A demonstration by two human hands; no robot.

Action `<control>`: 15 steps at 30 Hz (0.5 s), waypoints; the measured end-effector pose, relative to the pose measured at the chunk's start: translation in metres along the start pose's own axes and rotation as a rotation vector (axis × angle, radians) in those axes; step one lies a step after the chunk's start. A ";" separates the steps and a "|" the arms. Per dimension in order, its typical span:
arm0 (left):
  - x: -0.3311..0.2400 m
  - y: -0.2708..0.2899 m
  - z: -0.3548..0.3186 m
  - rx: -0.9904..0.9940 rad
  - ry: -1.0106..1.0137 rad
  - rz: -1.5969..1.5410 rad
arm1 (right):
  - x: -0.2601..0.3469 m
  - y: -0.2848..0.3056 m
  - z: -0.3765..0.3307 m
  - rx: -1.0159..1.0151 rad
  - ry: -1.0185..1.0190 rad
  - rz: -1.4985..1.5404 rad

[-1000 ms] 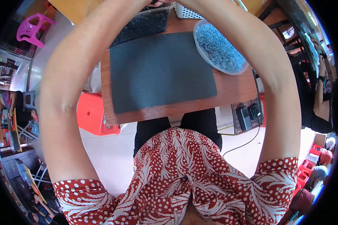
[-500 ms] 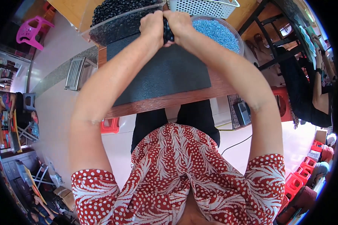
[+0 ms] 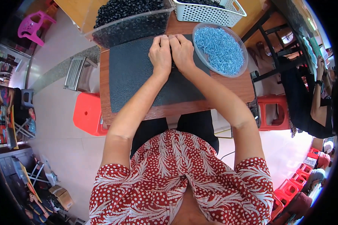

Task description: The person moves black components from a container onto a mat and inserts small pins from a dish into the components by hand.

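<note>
My left hand (image 3: pixel 161 54) and my right hand (image 3: pixel 181 52) are side by side over the dark grey mat (image 3: pixel 133 78), backs up. Their fingers are curled in and the thumbs hidden. Between the palms shows a dark sliver of the small black rings (image 3: pixel 172 64); most of what they hold is covered. Beyond my left hand is a clear plastic bin (image 3: pixel 133 28) of loose black rings (image 3: pixel 127 13). To the right of my right hand stands a round clear tub (image 3: pixel 245 62) full of tiny blue beads (image 3: pixel 221 48).
A white perforated basket (image 3: pixel 210 15) holding dark pieces stands at the far edge of the wooden table (image 3: pixel 233 88). Red stools (image 3: pixel 87 114) flank the table, a metal step stool (image 3: pixel 77 75) is at left. Another person's arm (image 3: pixel 319 90) shows at right.
Both hands have come nearer to me, from beside the bin's corner down over the mat, staying together. The black rings between them are less visible now. The view has shifted slightly.
</note>
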State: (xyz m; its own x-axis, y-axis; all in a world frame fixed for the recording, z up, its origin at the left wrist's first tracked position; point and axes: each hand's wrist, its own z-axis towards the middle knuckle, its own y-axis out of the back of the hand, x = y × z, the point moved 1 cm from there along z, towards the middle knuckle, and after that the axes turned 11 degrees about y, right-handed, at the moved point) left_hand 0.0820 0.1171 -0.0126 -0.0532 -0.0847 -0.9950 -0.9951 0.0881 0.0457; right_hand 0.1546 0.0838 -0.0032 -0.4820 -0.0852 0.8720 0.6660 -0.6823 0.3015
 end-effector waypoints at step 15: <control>0.008 0.002 -0.013 -0.175 -0.428 0.156 | -0.015 -0.005 -0.010 -0.175 0.370 0.018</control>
State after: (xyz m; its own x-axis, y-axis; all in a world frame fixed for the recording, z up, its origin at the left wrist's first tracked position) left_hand 0.0788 0.1033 -0.0191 -0.2005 0.3350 -0.9206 -0.9790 -0.1037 0.1755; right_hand 0.1524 0.0812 -0.0221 -0.6647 -0.3321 0.6692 0.5845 -0.7890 0.1890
